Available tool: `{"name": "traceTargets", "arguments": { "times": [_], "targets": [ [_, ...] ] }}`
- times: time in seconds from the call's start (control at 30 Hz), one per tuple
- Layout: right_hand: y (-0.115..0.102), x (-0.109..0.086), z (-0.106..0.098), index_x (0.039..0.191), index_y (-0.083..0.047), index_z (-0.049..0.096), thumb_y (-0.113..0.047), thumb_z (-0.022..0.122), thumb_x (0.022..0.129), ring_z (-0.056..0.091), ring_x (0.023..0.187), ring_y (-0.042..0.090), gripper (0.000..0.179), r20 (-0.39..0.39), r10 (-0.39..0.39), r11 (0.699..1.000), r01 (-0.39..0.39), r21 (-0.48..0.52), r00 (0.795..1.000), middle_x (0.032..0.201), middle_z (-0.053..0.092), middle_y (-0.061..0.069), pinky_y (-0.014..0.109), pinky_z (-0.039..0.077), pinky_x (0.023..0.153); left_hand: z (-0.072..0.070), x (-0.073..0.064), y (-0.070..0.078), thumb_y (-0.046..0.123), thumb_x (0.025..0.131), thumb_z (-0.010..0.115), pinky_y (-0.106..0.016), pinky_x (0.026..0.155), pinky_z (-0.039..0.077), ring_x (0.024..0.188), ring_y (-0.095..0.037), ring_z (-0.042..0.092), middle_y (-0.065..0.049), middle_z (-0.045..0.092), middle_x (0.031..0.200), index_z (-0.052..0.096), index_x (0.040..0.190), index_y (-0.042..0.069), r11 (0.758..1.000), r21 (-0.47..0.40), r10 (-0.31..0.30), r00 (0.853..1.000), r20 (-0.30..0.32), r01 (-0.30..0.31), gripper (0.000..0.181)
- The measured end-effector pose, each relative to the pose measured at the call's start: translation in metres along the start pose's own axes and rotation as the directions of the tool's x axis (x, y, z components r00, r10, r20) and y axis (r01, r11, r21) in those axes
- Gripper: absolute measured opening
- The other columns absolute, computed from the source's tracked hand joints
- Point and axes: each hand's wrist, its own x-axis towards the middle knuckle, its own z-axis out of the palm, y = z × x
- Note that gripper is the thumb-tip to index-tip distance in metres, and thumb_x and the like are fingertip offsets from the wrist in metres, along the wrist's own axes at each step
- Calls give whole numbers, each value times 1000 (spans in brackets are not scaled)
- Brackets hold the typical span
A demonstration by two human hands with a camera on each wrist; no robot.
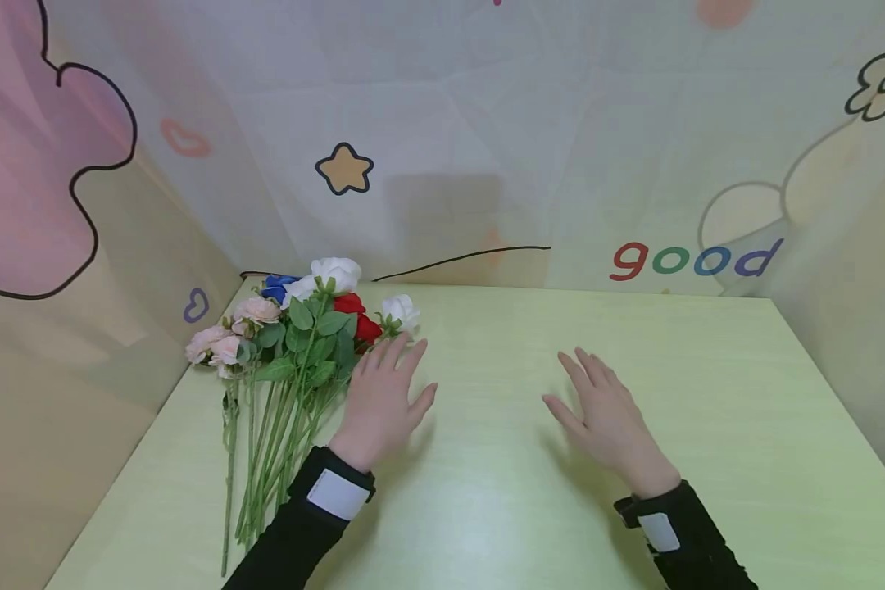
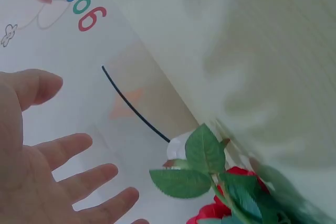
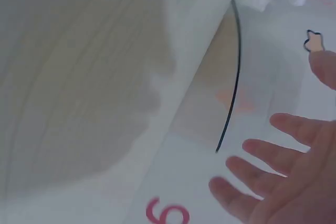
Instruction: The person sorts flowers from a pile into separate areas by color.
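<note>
My left hand [image 1: 383, 401] hovers with spread fingers beside a bundle of artificial flowers, its fingertips overlapping a white rose [image 1: 401, 312] in the head view. The bundle lies on the table's left side, with pink roses [image 1: 256, 311], a blue flower [image 1: 276, 287], red roses [image 1: 367, 329] and a larger white rose [image 1: 336, 273] at the far end. Green stems [image 1: 265, 467] run toward the near edge. Across the table my right hand [image 1: 608, 418] is held palm inward, fingers extended and holding nothing. In the left wrist view, green leaves [image 2: 205, 153] stand near the left fingers.
A pale wooden table [image 1: 501, 483] carries the flowers. Behind it hangs a printed cloth backdrop [image 1: 442, 123] with a star and the word "good"; cloth also borders the left and right sides. Both wrists wear black bands [image 1: 332, 487].
</note>
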Motion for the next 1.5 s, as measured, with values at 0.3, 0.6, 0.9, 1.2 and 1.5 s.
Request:
{"name": "traceTargets", "arguments": {
  "times": [0.3, 0.6, 0.9, 1.2, 1.5],
  "targets": [
    [-46, 15, 20, 126, -7, 54, -23, 56, 96, 58, 110, 26, 35, -1, 21, 817, -17, 576, 1000, 125, 58, 9, 46, 49, 89, -32, -18, -32, 26, 88, 62, -43, 66, 52, 90, -30, 58, -12, 58, 114, 59, 120, 8, 998, -56, -33, 992, -118, 26, 37],
    [-90, 36, 32, 120, 0, 53, -16, 49, 99, 61, 106, 32, 27, 206, 86, 331, -223, 917, 975, 120, 56, 27, 38, 50, 89, -64, -47, -76, 16, 85, 65, -36, 48, 44, 63, -24, 55, -14, 60, 91, 60, 108, 0, 976, -112, -195, 977, -85, 185, 29],
    [-122, 48, 49, 127, 0, 47, -16, 42, 100, 62, 105, 28, 32, 418, 114, 49, -426, 904, 901, 124, 58, 23, 31, 51, 88, -68, -63, -105, 17, 87, 63, -37, 50, 44, 61, -23, 54, -15, 61, 82, 57, 105, -6, 945, -111, -303, 951, 62, 308, 31],
    [-133, 44, 62, 131, 4, 43, -12, 40, 98, 64, 101, 26, 36, 505, 94, -58, -502, 863, 858, 120, 60, 21, 30, 52, 85, -50, -68, -115, 18, 85, 63, -32, 46, 39, 54, -18, 48, -7, 57, 68, 62, 96, -6, 920, -137, -335, 918, 213, 367, 26],
    [-132, 42, 63, 131, 6, 42, -10, 39, 98, 65, 98, 24, 37, 509, 81, -41, -507, 861, 857, 119, 61, 20, 29, 52, 84, -44, -67, -121, 14, 86, 62, -31, 48, 39, 54, -17, 49, -7, 59, 69, 65, 85, -1, 908, -194, -320, 914, 247, 371, 15]
  ]
}}
